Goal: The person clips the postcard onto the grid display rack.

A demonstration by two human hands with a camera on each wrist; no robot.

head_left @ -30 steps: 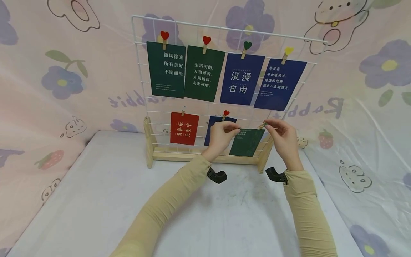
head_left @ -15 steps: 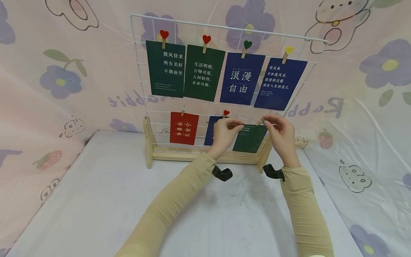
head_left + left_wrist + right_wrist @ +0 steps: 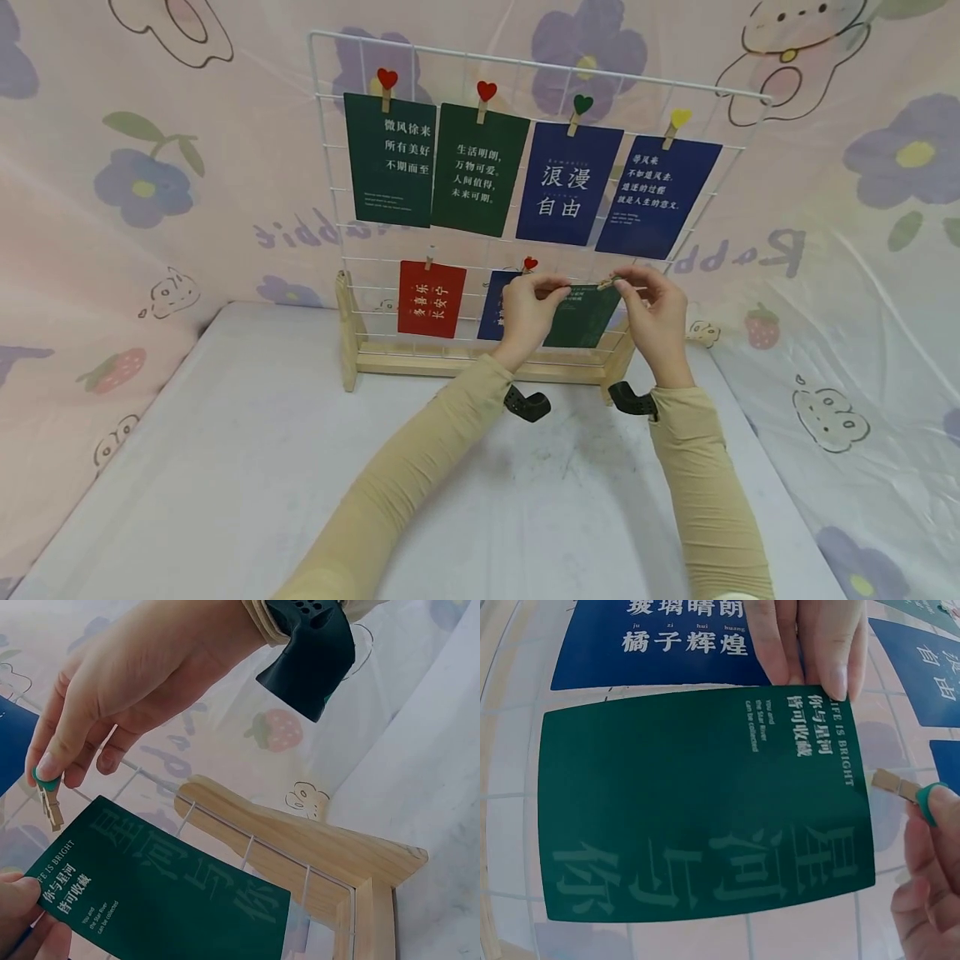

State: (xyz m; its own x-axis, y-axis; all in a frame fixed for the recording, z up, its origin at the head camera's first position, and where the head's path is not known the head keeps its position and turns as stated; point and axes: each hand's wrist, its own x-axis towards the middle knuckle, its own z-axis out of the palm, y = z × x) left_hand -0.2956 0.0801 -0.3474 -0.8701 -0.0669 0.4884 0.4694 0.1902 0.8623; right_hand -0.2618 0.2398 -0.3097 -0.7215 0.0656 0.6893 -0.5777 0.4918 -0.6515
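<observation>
A green card (image 3: 581, 318) hangs from my left hand (image 3: 527, 312), whose thumb and fingers pinch its upper left corner. Behind the card stands the white wire grid (image 3: 480, 250). Near the card's top edge, my right hand (image 3: 660, 321) pinches a small wooden clothespin (image 3: 51, 810) by its green end. In the right wrist view the clothespin's tip is just off the card's top edge, apart from it. Partly hidden behind my left hand is a blue card (image 3: 491, 308) under a red heart clothespin (image 3: 529, 265).
Along the grid's upper row hang two green cards (image 3: 390, 162) and two blue cards (image 3: 568, 183) on heart clothespins. A red card (image 3: 431, 300) hangs lower left. The grid's wooden base (image 3: 450, 365) stands on a white table (image 3: 225, 467) before a patterned cloth (image 3: 247, 150).
Both hands have risen slightly with the green card and clothespin. The left hand has shifted right and the right hand a little left, so they are closer together.
</observation>
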